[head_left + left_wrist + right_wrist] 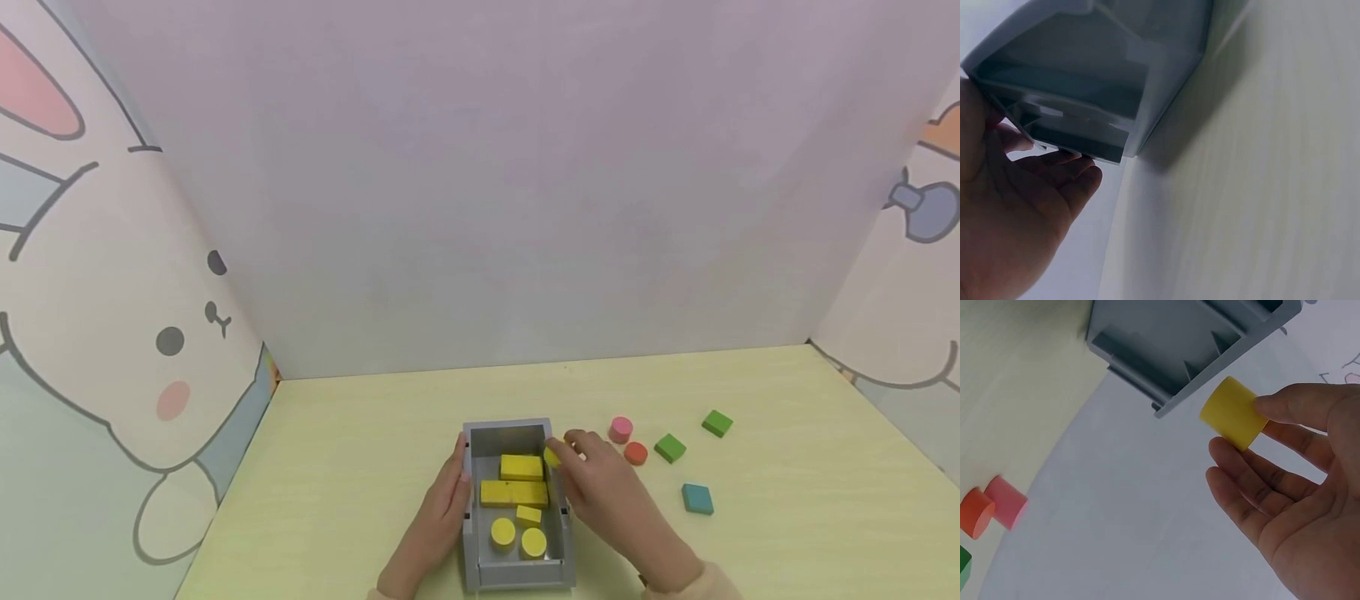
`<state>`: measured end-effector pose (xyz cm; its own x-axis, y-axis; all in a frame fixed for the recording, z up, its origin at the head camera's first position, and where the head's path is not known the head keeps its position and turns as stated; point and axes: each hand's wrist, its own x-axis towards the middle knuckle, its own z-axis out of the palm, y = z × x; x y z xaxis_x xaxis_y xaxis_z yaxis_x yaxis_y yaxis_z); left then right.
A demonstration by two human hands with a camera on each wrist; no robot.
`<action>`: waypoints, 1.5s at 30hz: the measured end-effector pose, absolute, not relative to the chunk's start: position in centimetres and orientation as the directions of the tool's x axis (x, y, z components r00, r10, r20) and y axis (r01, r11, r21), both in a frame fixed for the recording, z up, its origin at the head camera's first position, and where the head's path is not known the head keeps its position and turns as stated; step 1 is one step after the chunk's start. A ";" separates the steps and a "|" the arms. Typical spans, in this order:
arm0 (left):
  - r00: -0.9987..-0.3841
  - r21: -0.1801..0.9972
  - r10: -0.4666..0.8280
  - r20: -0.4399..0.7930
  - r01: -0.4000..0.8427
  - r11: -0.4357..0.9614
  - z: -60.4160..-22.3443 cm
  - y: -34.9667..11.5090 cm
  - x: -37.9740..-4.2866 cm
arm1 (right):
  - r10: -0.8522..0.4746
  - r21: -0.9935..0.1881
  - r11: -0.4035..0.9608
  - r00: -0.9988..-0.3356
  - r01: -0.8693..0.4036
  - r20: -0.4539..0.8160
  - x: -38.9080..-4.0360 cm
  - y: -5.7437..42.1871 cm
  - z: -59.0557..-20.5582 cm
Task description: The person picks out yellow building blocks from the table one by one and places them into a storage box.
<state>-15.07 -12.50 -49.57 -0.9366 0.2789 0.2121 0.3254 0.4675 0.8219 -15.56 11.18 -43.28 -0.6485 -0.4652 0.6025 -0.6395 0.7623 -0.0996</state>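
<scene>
A grey plastic bin (519,575) stands near the front of the table, seen from its outer sides in both wrist views. Inside lie two long yellow blocks (513,493), a small yellow block (528,516) and two yellow cylinders (503,534). My left hand (438,508) holds the bin's left wall, its fingers along the outside by the rim. Beside the right wall, at rim height, my right hand (603,492) pinches another yellow cylinder (1235,414) between thumb and fingers. In the right wrist view this cylinder is apart from the bin's edge.
Right of the bin lie a pink cylinder (620,430), a red cylinder (636,453), two green blocks (671,448) and a teal square block (697,498). A plain pale wall (525,208) rises behind the table (360,433); panels with cartoon drawings stand on both sides.
</scene>
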 end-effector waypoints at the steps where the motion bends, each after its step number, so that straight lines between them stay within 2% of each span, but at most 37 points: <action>1: -0.936 0.822 0.278 0.214 0.327 0.466 -49.6 -12.5 -15.1 | -0.466 -0.109 0.764 -0.660 -0.636 0.590 -15.5 11.0 -43.3; 8: -0.937 0.823 0.278 0.212 0.324 0.467 -49.7 -12.5 -15.2 | -0.475 -0.161 0.756 -0.700 -0.635 0.534 -14.8 9.7 -43.4; 22: -0.936 0.830 0.275 0.221 0.329 0.451 -49.9 -12.5 -15.2 | -0.545 -0.155 0.701 -0.662 -0.697 0.515 -14.4 7.7 -44.4; 27: -0.938 0.831 0.274 0.211 0.320 0.455 -50.0 -12.6 -15.2 | -0.568 -0.175 0.697 -0.685 -0.695 0.456 -14.2 7.1 -44.6; 36: -0.938 0.832 0.271 0.217 0.323 0.451 -49.9 -12.5 -15.1 | -0.627 -0.140 0.701 -0.698 -0.699 0.345 -14.1 6.2 -44.9; 45: -0.940 0.830 0.269 0.209 0.316 0.459 -49.7 -12.5 -15.0 | -0.639 -0.106 0.703 -0.690 -0.703 0.340 -14.0 5.8 -45.3</action>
<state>-15.01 -12.51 -49.72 -0.9401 0.2692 0.2093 0.3164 0.4594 0.8300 -14.00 5.82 -45.25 -0.6898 -0.6389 0.3405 -0.7033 0.7030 -0.1058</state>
